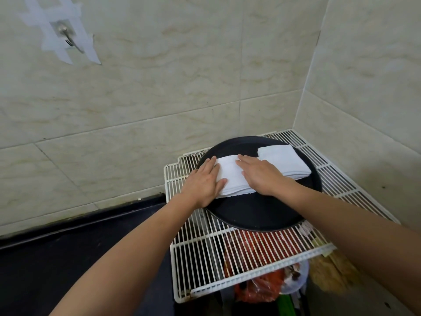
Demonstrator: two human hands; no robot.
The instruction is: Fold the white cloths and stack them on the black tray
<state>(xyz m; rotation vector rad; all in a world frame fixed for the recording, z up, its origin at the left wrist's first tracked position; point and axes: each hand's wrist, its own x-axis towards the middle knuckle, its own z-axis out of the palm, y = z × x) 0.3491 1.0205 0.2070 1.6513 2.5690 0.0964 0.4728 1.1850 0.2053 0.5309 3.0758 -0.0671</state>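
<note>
Pressing down on the folded white cloth with both palms: left hand over its left end, thumb on the near edge, right hand over its right end. Straight fingers on both, nothing pinched or curled round. Lies under and between the two hands, left of centre on the black tray. Second folded stack just beyond the right hand, also on the tray; contact between the two hidden by that hand. Tray on white wire rack.
</note>
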